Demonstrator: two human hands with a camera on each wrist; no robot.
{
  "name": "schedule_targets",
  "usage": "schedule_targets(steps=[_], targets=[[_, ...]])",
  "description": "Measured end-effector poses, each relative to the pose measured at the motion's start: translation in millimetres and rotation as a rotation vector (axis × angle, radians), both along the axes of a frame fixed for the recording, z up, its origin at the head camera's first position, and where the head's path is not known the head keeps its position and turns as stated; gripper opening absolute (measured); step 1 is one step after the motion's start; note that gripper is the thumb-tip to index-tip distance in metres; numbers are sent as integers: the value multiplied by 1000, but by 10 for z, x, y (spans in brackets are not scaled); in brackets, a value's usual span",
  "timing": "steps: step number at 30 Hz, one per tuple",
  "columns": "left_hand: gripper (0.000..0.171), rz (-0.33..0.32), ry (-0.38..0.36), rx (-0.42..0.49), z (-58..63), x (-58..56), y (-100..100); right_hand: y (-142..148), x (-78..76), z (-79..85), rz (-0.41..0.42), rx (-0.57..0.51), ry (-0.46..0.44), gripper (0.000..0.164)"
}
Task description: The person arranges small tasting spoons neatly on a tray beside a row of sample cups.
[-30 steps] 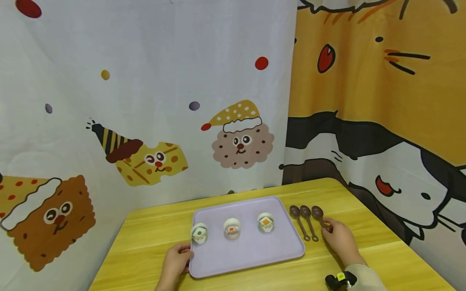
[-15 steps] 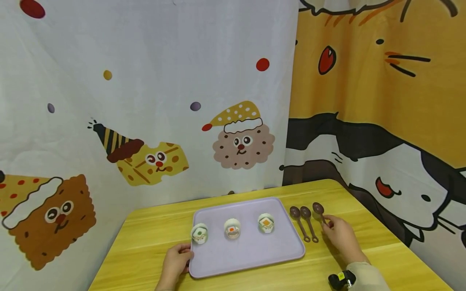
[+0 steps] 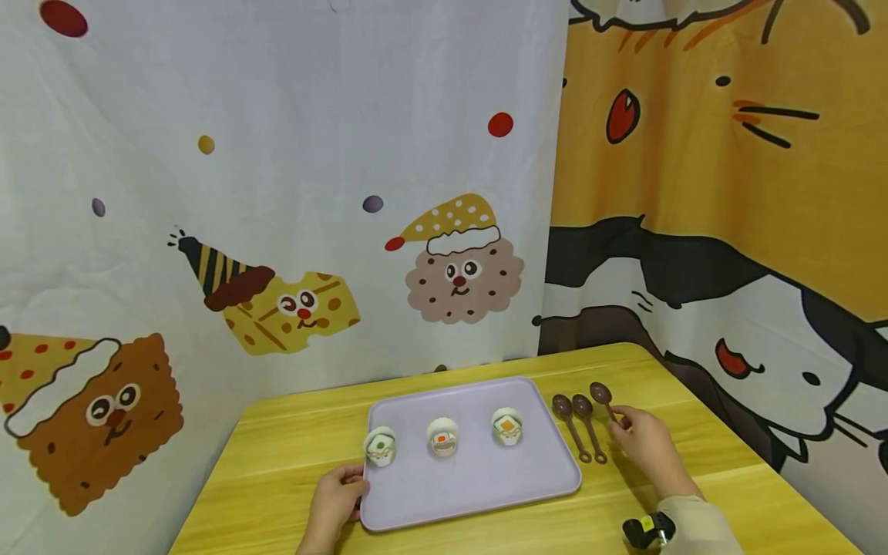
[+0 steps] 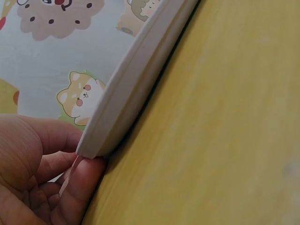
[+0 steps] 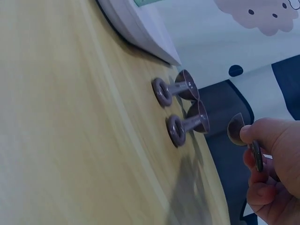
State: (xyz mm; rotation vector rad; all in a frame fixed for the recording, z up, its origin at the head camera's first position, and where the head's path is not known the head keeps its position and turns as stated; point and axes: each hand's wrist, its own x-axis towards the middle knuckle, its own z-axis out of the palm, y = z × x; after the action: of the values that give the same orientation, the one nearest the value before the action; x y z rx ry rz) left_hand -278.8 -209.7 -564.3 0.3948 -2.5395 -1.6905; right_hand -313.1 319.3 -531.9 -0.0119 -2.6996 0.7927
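Observation:
My left hand (image 3: 334,499) grips the left end of a pale lilac tray (image 3: 479,487); in the left wrist view its fingers are at the tray's corner rim. Three small rounded white pieces stand in a row on the tray: one with a green spot (image 3: 380,447), one with an orange-red spot (image 3: 442,438), one with an orange square (image 3: 508,426). To the right of the tray, my right hand (image 3: 645,443) pinches a brown spoon (image 3: 600,394) by its handle, bowl pointing away. The right wrist view shows this spoon (image 5: 235,129) held above the table.
Two more brown spoons, a left one (image 3: 573,428) and a right one (image 3: 590,428), lie side by side between the tray and my right hand, ring ends towards me. Beneath everything is a yellow wood-grain table (image 3: 277,439). Cartoon-printed curtains (image 3: 312,154) hang behind and to the right.
My right hand has raised the third spoon from beside the other two and carried it slightly away from me. My left hand and the tray have stayed in place.

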Motion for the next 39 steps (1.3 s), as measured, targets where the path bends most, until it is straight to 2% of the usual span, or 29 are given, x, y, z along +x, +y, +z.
schedule_targets(steps=[7,22,34,39], targets=[[34,17,-13,10,3,11,-4,-154,-25,-13,15,-9,-29,35],[33,1,-6,6,32,14,-21,-566,-48,-11,53,-18,75,32],[33,3,-3,6,50,26,-3,-901,-71,2,41,-99,-53,36],[33,7,-9,10,54,29,11,-1017,-73,-5,54,-105,-57,37]])
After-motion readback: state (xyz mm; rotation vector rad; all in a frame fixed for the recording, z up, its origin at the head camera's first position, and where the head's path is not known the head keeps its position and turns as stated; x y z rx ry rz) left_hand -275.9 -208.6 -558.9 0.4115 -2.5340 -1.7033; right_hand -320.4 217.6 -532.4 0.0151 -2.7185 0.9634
